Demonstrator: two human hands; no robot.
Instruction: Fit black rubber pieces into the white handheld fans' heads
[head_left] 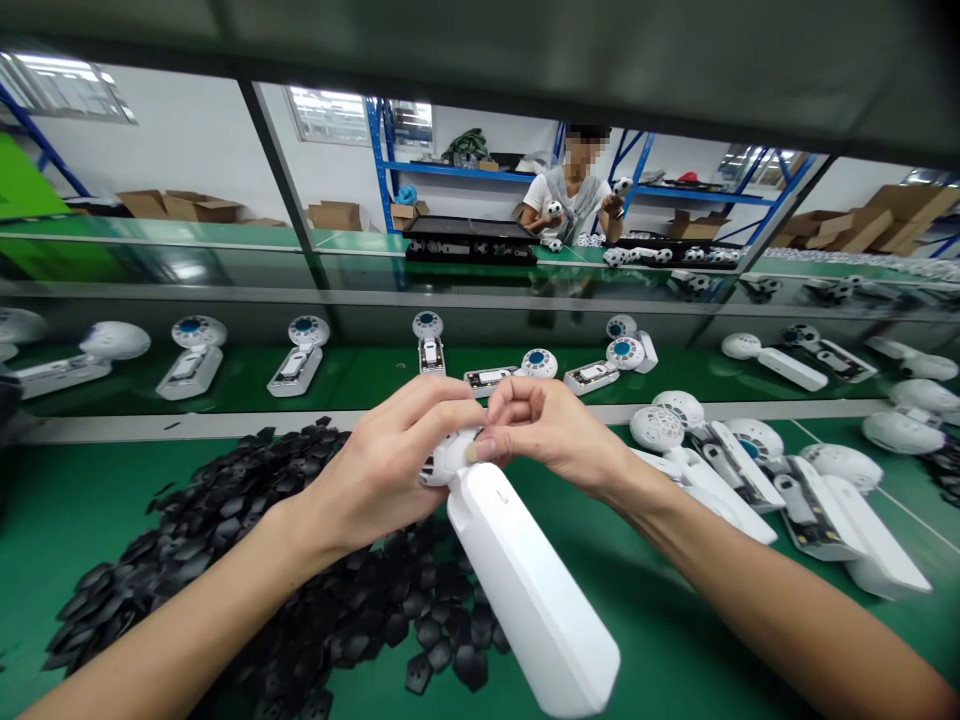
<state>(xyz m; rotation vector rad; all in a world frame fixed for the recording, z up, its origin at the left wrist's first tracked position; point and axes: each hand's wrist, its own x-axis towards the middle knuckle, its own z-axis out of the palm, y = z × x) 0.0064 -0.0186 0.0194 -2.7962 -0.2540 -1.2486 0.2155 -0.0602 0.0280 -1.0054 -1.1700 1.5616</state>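
A white handheld fan point(536, 590) with a round vented head and a long handle slants toward me over the bench. My left hand point(397, 455) is wrapped around its head from the left. From the right, my right hand point(551, 430) is closed at the same head, its thumb pressing the white shell and its fingers curled behind. The far side of the head is hidden, and I cannot tell whether a small part sits under the fingertips. Below my left hand spreads a heap of black pentagon-shaped pieces point(420, 605), some lying loose near the fan's handle.
Several white fans, some with opened handles, are piled at right point(739, 465). More lie along the green conveyor belt point(360, 375) beyond a pale rail point(187, 425). Across it a person point(574, 195) holds soccer-ball-patterned pieces. An overhead panel point(480, 60) spans the top.
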